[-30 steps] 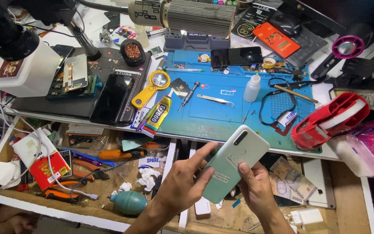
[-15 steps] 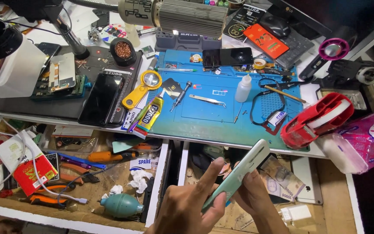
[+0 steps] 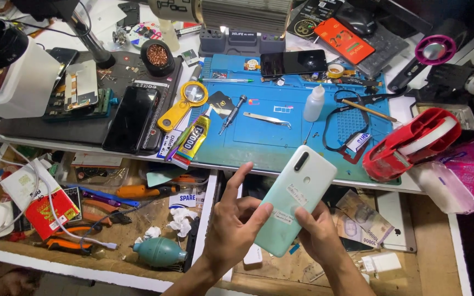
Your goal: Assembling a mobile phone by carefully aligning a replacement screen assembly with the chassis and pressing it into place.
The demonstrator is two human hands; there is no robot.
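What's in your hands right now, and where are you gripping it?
A mint-green phone, back side up. Left hand and right hand pinch its lower end from opposite edges.

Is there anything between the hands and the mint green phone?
No. Both the left hand and the right hand already grip the mint green phone directly, fingers on its back and edges.

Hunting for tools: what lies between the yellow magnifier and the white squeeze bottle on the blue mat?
In the head view, a screwdriver and tweezers.
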